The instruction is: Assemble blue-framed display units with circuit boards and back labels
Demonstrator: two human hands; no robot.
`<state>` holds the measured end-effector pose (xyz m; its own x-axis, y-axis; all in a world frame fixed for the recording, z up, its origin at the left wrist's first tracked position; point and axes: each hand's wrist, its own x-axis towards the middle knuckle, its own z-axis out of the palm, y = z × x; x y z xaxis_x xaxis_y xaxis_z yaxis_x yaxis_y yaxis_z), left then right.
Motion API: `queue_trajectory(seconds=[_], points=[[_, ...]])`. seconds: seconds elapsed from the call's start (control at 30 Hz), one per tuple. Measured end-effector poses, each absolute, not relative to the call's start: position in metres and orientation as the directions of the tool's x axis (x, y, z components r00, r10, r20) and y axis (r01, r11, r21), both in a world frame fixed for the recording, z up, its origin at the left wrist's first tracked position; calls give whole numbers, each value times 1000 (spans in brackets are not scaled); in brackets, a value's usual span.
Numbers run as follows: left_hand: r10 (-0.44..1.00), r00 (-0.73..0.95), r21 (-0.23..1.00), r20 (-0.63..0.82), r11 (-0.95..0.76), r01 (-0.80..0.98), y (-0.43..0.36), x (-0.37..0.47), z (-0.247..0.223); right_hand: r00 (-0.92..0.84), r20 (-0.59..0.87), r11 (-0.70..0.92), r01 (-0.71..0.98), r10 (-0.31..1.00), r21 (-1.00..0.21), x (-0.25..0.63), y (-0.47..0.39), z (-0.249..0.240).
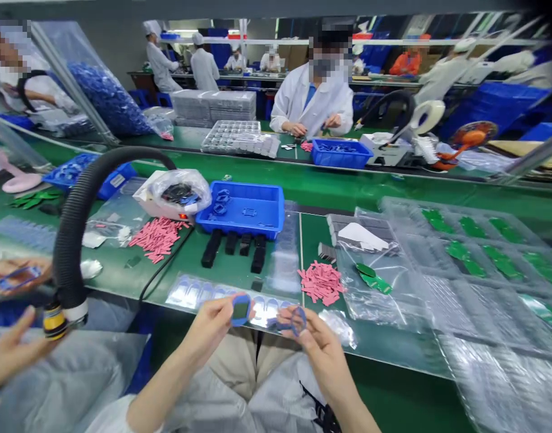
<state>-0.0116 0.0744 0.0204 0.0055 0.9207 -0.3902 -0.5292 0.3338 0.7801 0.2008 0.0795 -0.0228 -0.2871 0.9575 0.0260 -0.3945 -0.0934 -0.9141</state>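
My left hand (210, 325) pinches a small blue plastic frame (241, 310) with a dark panel inside it, held up over the table's front edge. To its right, the fingers of my right hand (321, 343) are closed on a bluish see-through frame (297, 322), tilted nearly edge-on. A gap separates the two pieces. Just behind both hands lies a clear sheet (192, 293) with a row of pale, blue-edged shapes. Beyond my right hand is a heap of pink strips (321, 282).
A blue bin (258, 228) holds several blue frames, with black blocks (211, 248) before it. On the left curves a black hose (67, 240), near a co-worker's hands (14, 343). Clear trays with green boards (501, 261) cover the right side. Another person sits opposite.
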Motion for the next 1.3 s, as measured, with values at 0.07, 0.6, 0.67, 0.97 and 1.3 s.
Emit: queue_trajectory(seconds=[0.07,0.6,0.67,0.97,1.3], points=[[884,9,716,-468,385,-583,43,-39,5,-412,6,-191,-435,911,-880,169,73,-24],[586,-489,608,-646,9,-794,-145,-191,-53,-982,-119,-890,-76,144,-451,-163,44,-106],[554,-523,616,-648,-23,-787,-151,-208,-55,-989,-125,-900,-13,75,-437,-171,36,-111],[538,-490,591,-685,17,-807,-74,-246,-69,-950,-302,-867,89,73,-490,-155,22,-158],[529,-464,602,-710,115,-790,-110,-241,-63,-961,-220,-791,3,167,-612,-169,50,-131]])
